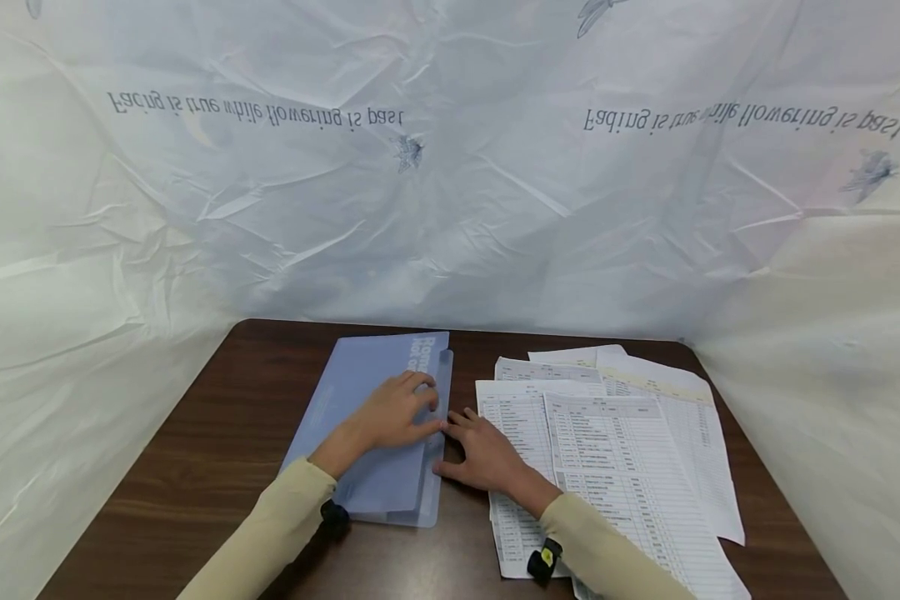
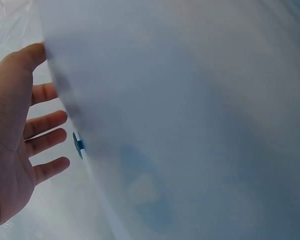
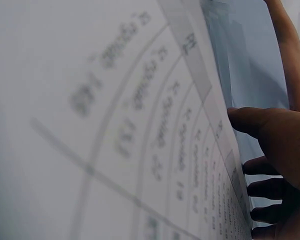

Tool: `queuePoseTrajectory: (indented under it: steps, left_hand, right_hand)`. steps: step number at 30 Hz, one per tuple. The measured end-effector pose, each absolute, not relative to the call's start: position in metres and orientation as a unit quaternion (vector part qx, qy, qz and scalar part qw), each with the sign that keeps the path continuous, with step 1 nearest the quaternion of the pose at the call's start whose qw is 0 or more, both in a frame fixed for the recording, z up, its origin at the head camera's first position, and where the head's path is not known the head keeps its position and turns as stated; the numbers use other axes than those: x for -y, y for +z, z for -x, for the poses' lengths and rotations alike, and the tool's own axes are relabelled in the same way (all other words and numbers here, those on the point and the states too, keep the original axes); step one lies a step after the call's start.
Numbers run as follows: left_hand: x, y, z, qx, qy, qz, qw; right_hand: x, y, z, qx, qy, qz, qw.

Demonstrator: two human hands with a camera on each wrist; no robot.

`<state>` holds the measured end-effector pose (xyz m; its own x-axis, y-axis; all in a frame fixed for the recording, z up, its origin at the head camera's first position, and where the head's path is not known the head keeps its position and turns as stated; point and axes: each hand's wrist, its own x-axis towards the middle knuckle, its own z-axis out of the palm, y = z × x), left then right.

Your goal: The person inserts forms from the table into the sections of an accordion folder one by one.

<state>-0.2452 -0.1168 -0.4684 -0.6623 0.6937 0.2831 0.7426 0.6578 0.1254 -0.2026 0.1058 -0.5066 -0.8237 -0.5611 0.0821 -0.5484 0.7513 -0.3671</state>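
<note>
A translucent blue plastic folder lies on the left half of the table. My left hand is over its right part, fingers loosely bent and thumb toward the right edge. In the left wrist view, that hand's thumb and fingertips are right at the folder's edge, near a small teal fastener. My right hand is beside the folder's right edge, fingers spread and fingertips close to the left thumb. Printed sheets fill much of the right wrist view, with the right hand's fingers beyond their edge.
Overlapping printed sheets spread over the right side of the dark wooden table, partly under the right forearm. A white sheet curtain with lettering hangs behind the table and along both sides.
</note>
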Motion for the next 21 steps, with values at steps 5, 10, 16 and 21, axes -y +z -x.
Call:
queuePoseTrajectory:
  steps: [5, 10, 16, 21]
  left_hand:
    - [0.116, -0.460, 0.246, 0.913, -0.117, 0.366, 0.140]
    - [0.117, -0.453, 0.245, 0.918, -0.133, 0.335, 0.165]
    - [0.120, -0.444, 0.245, 0.927, -0.154, 0.303, 0.160]
    - [0.125, -0.437, 0.244, 0.930, -0.178, 0.286, 0.145]
  right_hand:
    - [-0.105, -0.505, 0.203, -0.935, -0.192, 0.298, 0.018]
    - [-0.104, -0.503, 0.202, -0.936, -0.193, 0.295, 0.020]
    - [-0.104, -0.503, 0.202, -0.937, -0.187, 0.293, 0.018]
    - [-0.104, -0.504, 0.202, -0.938, -0.188, 0.293, 0.015]
